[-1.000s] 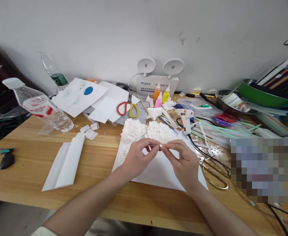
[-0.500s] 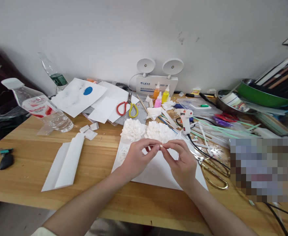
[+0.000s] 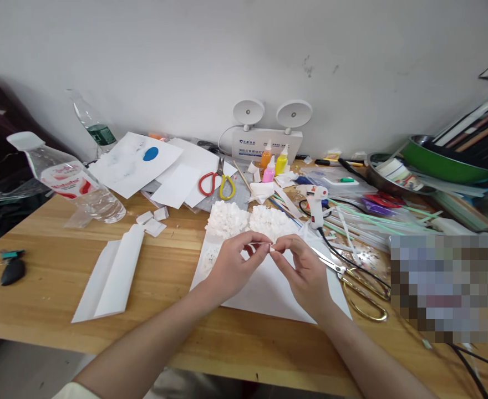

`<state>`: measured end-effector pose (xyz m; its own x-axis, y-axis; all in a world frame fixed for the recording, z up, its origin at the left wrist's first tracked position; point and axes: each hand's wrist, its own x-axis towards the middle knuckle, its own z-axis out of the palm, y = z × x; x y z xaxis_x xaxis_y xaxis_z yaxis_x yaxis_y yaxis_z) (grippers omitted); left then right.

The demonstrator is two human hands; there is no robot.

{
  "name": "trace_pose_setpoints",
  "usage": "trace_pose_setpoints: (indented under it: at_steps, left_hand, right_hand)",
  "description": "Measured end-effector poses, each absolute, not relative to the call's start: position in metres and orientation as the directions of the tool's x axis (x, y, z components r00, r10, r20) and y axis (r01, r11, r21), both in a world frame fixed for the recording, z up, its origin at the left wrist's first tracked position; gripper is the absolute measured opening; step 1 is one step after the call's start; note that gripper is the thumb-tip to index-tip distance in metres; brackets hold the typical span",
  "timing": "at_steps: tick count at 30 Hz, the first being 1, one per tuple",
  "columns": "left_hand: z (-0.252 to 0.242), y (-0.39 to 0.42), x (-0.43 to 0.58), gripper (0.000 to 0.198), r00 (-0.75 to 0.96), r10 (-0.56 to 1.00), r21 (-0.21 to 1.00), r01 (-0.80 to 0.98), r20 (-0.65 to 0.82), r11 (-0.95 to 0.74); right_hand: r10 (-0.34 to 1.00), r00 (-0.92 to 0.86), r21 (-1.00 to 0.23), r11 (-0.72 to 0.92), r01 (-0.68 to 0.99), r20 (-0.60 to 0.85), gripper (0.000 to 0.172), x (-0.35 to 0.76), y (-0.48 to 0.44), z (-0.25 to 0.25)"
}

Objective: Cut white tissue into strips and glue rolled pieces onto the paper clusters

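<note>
My left hand (image 3: 236,265) and my right hand (image 3: 307,272) meet fingertip to fingertip over a large white sheet (image 3: 264,296). Both are closed in a pinch on a small white piece (image 3: 272,249), which looks like paper and is mostly covered by the fingers. Just beyond the hands, two bumpy clusters of small white bits, a left cluster (image 3: 226,219) and a right cluster (image 3: 270,220), lie on the sheet's far end. Gold-handled scissors (image 3: 364,296) rest to the right of my right hand, blades partly open.
At left are a folded white paper (image 3: 113,277) and a leaning water bottle (image 3: 80,185). Red-and-yellow-handled scissors (image 3: 218,180) lie behind the clusters. A glue gun (image 3: 315,202) stands at right, its black cord running past the gold-handled scissors. Small paint bottles (image 3: 269,170) stand near the wall.
My right hand has shifted slightly left and its fingers have curled a little more around the white piece. My left hand stays nearly in place.
</note>
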<state>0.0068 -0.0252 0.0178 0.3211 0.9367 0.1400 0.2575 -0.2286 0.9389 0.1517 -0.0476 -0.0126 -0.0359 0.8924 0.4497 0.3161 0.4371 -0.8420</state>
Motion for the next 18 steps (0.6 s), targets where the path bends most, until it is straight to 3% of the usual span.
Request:
trace_pose_setpoints:
  at_steps: [12,18]
  left_hand:
    - [0.017,-0.0261,0.0083,0.015,0.306,0.942,0.947,0.238,0.14,-0.218]
    - [0.0163,-0.0266,0.0074,0.015,0.309,0.94,0.944,0.241,0.144,-0.224]
  right_hand:
    - [0.88,0.011,-0.83,0.444,0.337,0.475,0.003,0.1529,-0.0472,-0.0119]
    - [0.866,0.131,-0.838,0.413,0.356,0.483,0.005,0.1518,-0.0476,-0.0128]
